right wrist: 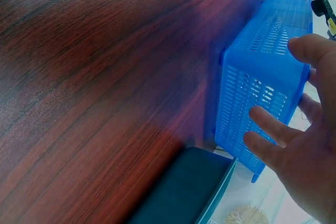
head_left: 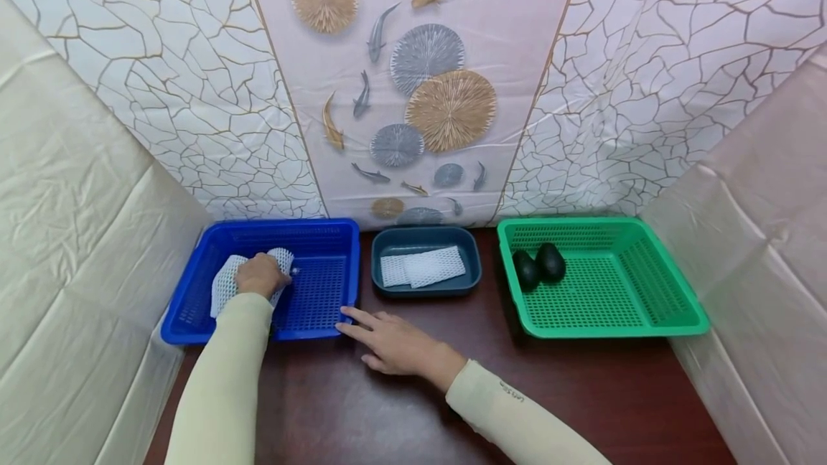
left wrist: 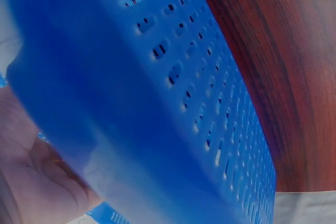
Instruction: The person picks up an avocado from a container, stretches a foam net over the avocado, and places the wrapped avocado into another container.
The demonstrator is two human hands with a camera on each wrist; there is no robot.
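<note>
In the head view my left hand [head_left: 260,275] reaches into the blue basket [head_left: 316,334], its fingers curled down over a white foam net sleeve [head_left: 282,258] that shows on both sides of them. What is inside the sleeve is hidden. Another white foam net [head_left: 224,287] lies left of the hand, against the basket's side. The basket wall hides most of the left hand in the left wrist view. My right hand [head_left: 397,344] has its fingers spread, with fingertips right at the blue basket's near right corner. It holds nothing.
A dark teal tray [head_left: 426,291] between the baskets contains flat white foam nets [head_left: 437,266]. To the right is a green basket [head_left: 614,331] with two dark avocado-like fruits [head_left: 550,262] at its left. Patterned cloth walls [head_left: 413,185] enclose the brown wooden table [head_left: 323,407].
</note>
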